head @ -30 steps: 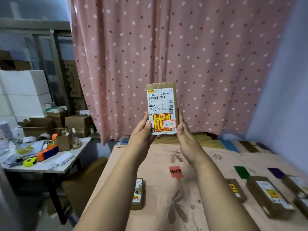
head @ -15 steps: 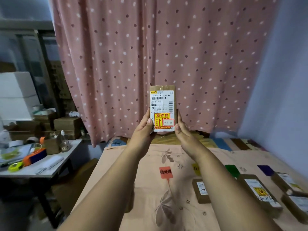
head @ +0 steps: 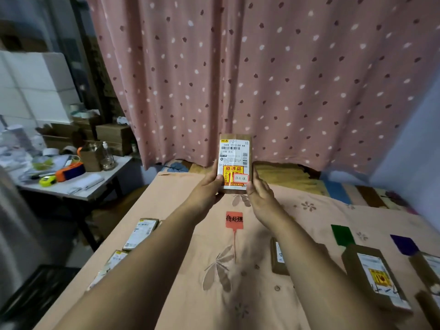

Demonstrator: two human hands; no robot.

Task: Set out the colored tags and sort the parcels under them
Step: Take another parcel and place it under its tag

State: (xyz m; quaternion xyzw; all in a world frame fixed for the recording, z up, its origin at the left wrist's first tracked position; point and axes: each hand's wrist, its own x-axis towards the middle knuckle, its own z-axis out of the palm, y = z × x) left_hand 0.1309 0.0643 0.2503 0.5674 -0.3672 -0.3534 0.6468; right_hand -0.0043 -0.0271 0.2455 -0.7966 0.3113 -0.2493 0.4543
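A pink dotted curtain [head: 262, 79] hangs behind a bed [head: 190, 270] spread with a peach sheet. The left hand [head: 207, 189] and right hand [head: 259, 194] pinch a parcel [head: 234, 160] upright by its lower edges, label facing the person, likely to read it. It is above the red tag [head: 234, 219]; green tag [head: 341, 234] and purple tag [head: 404, 244] head sorted parcels at right.

Three colored tags [head: 234, 219], seven parcels [head: 235, 163] (one held up), two hands [head: 206, 190].
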